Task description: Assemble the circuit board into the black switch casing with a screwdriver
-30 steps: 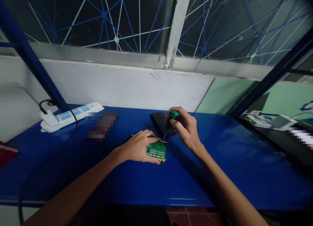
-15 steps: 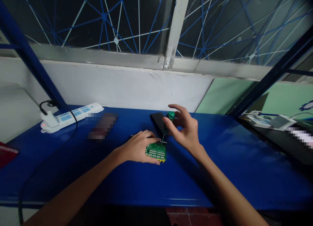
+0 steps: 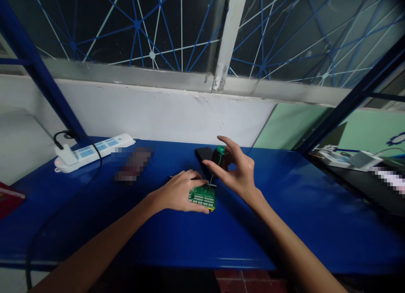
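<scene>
On the blue table lies a green circuit board with rows of small white parts and a bit of yellow at its near edge. My left hand is closed over its left side, fingers at the far edge and thumb along the near edge, hiding that part. A screwdriver with a green-and-black handle stands nearly upright, its thin shaft reaching down to the board's far right part. My right hand is around the handle, the curled fingers behind it, the thumb in front and the index finger raised away.
A dark flat box-like object lies behind the board. To the left are a blurred-out flat item and a white power strip with a black cable. At the right edge sit a white device and a dark surface.
My right thumb has slid left across the handle and more of the handle now shows between thumb and fingers. My left hand and the board stay in place; the view has shifted slightly.
</scene>
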### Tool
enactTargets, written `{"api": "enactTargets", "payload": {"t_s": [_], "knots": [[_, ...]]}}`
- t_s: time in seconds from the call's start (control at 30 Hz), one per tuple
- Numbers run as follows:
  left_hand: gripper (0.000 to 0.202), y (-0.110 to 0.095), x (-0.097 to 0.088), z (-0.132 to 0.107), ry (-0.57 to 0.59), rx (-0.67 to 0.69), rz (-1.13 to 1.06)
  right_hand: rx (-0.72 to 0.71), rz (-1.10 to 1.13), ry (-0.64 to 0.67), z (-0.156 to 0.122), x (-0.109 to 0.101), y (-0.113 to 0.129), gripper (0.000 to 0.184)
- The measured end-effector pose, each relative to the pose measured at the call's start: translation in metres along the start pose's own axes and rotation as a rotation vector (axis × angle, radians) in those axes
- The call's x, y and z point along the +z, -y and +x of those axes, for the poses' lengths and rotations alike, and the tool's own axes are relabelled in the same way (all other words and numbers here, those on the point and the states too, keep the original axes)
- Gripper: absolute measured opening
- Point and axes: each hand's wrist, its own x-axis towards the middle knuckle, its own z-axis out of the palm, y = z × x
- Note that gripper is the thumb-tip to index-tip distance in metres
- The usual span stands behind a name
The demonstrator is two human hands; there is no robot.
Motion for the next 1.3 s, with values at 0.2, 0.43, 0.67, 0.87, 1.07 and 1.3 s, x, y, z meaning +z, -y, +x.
{"api": "enactTargets", "payload": {"t_s": [0.2, 0.43, 0.67, 0.87, 1.07, 1.3], "knots": [[0.067, -0.001, 0.001, 0.0, 0.0, -0.01, -0.012, -0.034, 0.016, 0.007, 0.0, -0.002, 0.002, 0.04], [0.028, -0.006, -0.003, 0.005, -0.143, -0.014, -0.272, -0.064, 0.043, 0.027, -0.001, -0.001, 0.003, 0.039], [0.025, -0.011, -0.006, 0.008, -0.176, -0.004, -0.472, -0.043, 0.074, 0.039, -0.005, -0.001, 0.003, 0.045], [0.029, -0.011, -0.007, 0.006, -0.121, -0.006, -0.366, -0.084, 0.107, 0.073, -0.002, -0.004, 0.006, 0.04], [0.066, -0.004, 0.0, 0.002, -0.017, -0.007, -0.157, -0.098, 0.06, 0.031, 0.0, -0.001, 0.004, 0.042], [0.062, -0.005, 0.0, 0.002, -0.028, 0.016, -0.104, -0.095, 0.105, 0.042, -0.002, -0.001, 0.002, 0.04]]}}
